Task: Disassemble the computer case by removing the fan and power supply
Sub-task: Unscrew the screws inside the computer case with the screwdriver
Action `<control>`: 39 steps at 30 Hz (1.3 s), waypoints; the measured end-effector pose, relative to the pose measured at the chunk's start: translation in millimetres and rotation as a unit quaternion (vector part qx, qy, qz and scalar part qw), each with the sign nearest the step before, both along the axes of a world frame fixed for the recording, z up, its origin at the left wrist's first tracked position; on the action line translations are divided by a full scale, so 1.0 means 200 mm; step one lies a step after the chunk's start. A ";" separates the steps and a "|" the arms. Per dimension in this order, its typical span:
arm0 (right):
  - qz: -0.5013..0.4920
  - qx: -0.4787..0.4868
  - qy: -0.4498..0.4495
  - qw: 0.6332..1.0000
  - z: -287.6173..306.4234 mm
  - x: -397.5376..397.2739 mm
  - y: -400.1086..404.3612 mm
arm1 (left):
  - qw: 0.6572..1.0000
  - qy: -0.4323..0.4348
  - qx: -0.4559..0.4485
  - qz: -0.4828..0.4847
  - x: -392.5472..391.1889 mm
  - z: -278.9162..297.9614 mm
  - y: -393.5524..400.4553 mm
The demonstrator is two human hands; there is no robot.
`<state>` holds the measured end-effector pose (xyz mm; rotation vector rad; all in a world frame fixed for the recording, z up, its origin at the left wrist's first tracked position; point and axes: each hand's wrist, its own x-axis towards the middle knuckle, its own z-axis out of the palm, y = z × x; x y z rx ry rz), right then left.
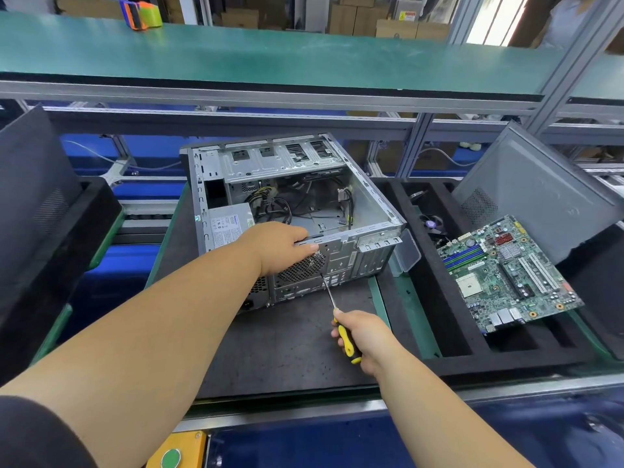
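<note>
Down low, right hand (363,336) wrapped round a yellow screwdriver (337,315), tip at the fan grille (300,268) on the back of the case (368,214). Left hand (280,246) gripping the case's top edge, hiding part of the power supply (229,228). Right of centre, a motherboard (506,271) leaning in a black tray (449,349). Upper left, a tape roll (141,15) on the green shelf (304,59).

An open grey metal computer case (341,197) lies on its side mid-scene. Its silver boxy power supply (229,228) sits inside at left; the round black fan grille (302,268) faces near.
</note>
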<state>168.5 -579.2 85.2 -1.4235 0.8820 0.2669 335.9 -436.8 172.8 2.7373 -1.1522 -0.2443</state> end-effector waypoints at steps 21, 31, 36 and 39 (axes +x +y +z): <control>-0.015 -0.087 -0.029 0.996 -0.07 0.01 0.00 | 1.000 0.000 0.001 0.000 0.00 0.00 0.00; -0.036 0.043 -0.007 0.998 -0.04 0.03 0.04 | 1.000 0.001 -0.006 0.005 0.01 -0.01 0.00; -0.035 0.004 -0.026 0.999 -0.08 0.03 0.01 | 1.000 0.000 -0.006 0.006 0.01 -0.01 0.00; -0.041 -0.010 -0.039 0.998 -0.10 0.02 0.00 | 1.000 0.003 -0.005 0.008 0.01 -0.01 0.00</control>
